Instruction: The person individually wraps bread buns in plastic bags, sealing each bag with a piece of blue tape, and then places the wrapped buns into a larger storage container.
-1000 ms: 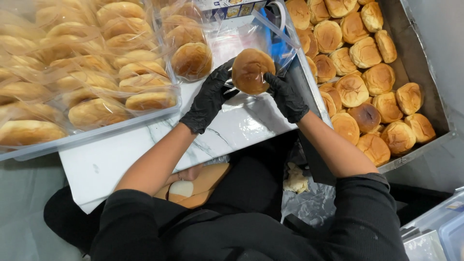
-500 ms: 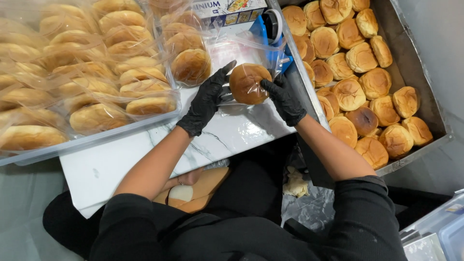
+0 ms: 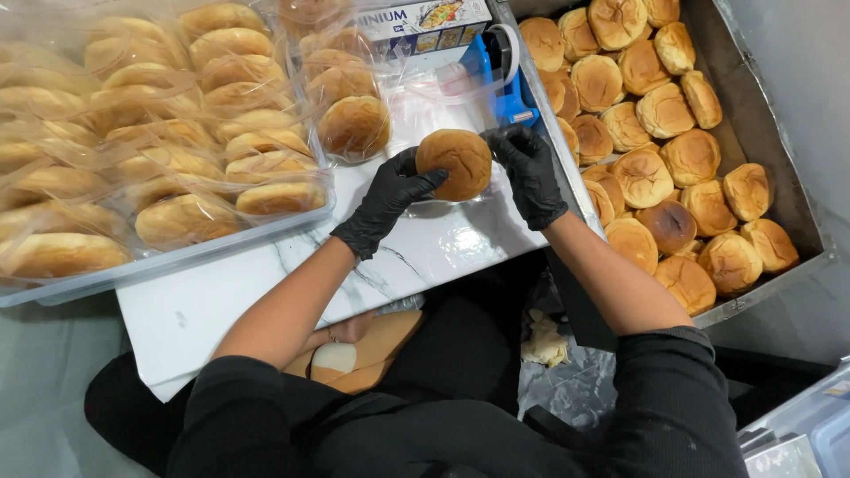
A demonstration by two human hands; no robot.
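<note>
White marbled board (image 3: 266,301) with grey veins, glossy, throwing back bright overhead light. Left: clear tub (image 3: 177,257) stacked with bagged buns (image 3: 186,159). Far edge: printed carton (image 3: 425,18), blue tape dispenser (image 3: 500,80) just beside it. Right: metal tray (image 3: 779,186), dark and worn, loose buns (image 3: 691,159) packed close, one darker than the rest. Floor (image 3: 44,372) pale grey, smooth. Crumpled plastic (image 3: 567,381) low by the tray. Clear bin (image 3: 797,425) at bottom right corner. Even indoor light, soft shadows.

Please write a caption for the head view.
Black-gloved left hand and right hand hold a round golden-brown bun.
</note>
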